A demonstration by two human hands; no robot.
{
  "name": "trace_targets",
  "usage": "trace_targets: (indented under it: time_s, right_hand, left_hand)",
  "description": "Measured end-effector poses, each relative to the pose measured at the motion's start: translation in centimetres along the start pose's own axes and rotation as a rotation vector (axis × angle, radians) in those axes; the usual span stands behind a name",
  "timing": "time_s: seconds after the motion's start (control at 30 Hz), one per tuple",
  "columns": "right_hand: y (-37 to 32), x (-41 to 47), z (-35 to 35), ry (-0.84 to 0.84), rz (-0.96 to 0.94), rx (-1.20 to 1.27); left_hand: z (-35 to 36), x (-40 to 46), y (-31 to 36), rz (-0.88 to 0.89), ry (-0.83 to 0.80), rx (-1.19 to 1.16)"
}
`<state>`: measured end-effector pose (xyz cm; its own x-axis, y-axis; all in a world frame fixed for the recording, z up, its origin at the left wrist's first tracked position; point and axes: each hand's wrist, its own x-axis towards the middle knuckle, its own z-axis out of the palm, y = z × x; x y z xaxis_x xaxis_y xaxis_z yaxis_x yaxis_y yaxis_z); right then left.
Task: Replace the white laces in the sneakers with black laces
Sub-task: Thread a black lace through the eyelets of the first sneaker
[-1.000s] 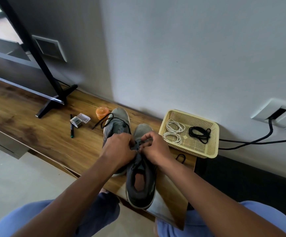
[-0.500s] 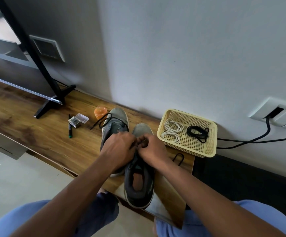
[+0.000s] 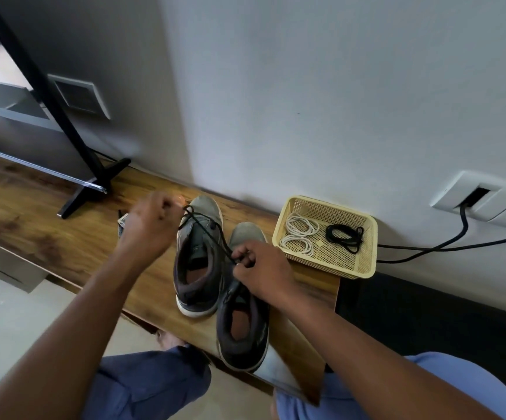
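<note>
Black lace (image 3: 208, 234) pinched between both hands (image 3: 150, 221) (image 3: 259, 269); white laces (image 3: 298, 234) in basket (image 3: 367, 247).

A plain pale wall (image 3: 306, 86) rises behind a wood-grain surface (image 3: 33, 207). A white socket plate (image 3: 485, 197) (1 black cable (image 3: 445, 245) plugged in) sits low on the wall. A black stand (image 3: 94, 183) rests on the wood; pale floor tiles (image 3: 18, 322) lie below.

Left hand (image 3: 150, 225) raised to the far left, blurred, fingers curled in a pinch. Right hand (image 3: 261, 274) lower and nearer, fingers curled and pinching. Both forearms reaching forward, hands apart.
</note>
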<state>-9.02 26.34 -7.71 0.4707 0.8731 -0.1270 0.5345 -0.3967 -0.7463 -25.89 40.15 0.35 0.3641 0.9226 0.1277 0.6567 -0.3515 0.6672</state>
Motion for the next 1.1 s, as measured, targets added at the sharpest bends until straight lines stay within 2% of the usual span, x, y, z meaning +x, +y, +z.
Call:
trace_targets:
  time_s: [0.1,0.17,0.27,0.37,0.47,0.57,0.63,0.77,0.87,0.97,1.03,1.1]
  right_hand:
    - [-0.1,-0.1,0.3,0.019,-0.003,-0.006]
    - [-0.3,0.0,0.6,0.031,0.003,-0.01]
    - [-0.3,0.0,0.7,0.061,-0.004,-0.022]
    - [-0.4,-0.1,0.4,0.085,-0.027,-0.053]
    - [-0.5,-0.3,-0.2,0.055,-0.04,-0.148]
    - [-0.7,-0.4,-0.5,0.032,-0.029,-0.174]
    - [-0.9,-0.5,-0.6,0.024,-0.027,-0.178]
    - [-1.1,-0.7,-0.8,0.045,-0.044,-0.21]
    - [-0.9,-0.9,-0.9,0.061,-0.047,-0.233]
    - [-0.7,-1.0,-0.8,0.084,-0.048,-0.232]
    - [-0.8,-1.0,-0.6,0.093,-0.05,-0.258]
    - [-0.7,-0.9,-0.4,0.092,-0.049,-0.278]
  left_hand:
    - [-1.1,0.2,-0.5,-0.14,0.152,0.003]
    - [-0.8,-0.4,-0.3,-0.1,0.121,0.111]
    - [0.2,-1.6,1.5,0.129,-0.019,0.147]
    - [2.2,-2.5,2.4,0.336,-0.315,0.25]
    - [4.9,-3.4,2.4,0.379,-0.479,0.489]
    - [5.9,-3.3,2.4,0.362,-0.494,0.56]
    - [6.2,-2.8,1.7,0.35,-0.475,0.567]
    - [5.9,-2.5,1.3,0.279,-0.402,0.412]
    - [4.2,-1.8,1.3,0.179,-0.186,0.282]
    - [1.1,-0.6,0.1,-0.018,0.086,0.31]
    - [-0.2,-0.3,-0.8,-0.088,0.103,0.363]
    - [-0.1,-0.5,-1.1,-0.05,0.014,0.373]
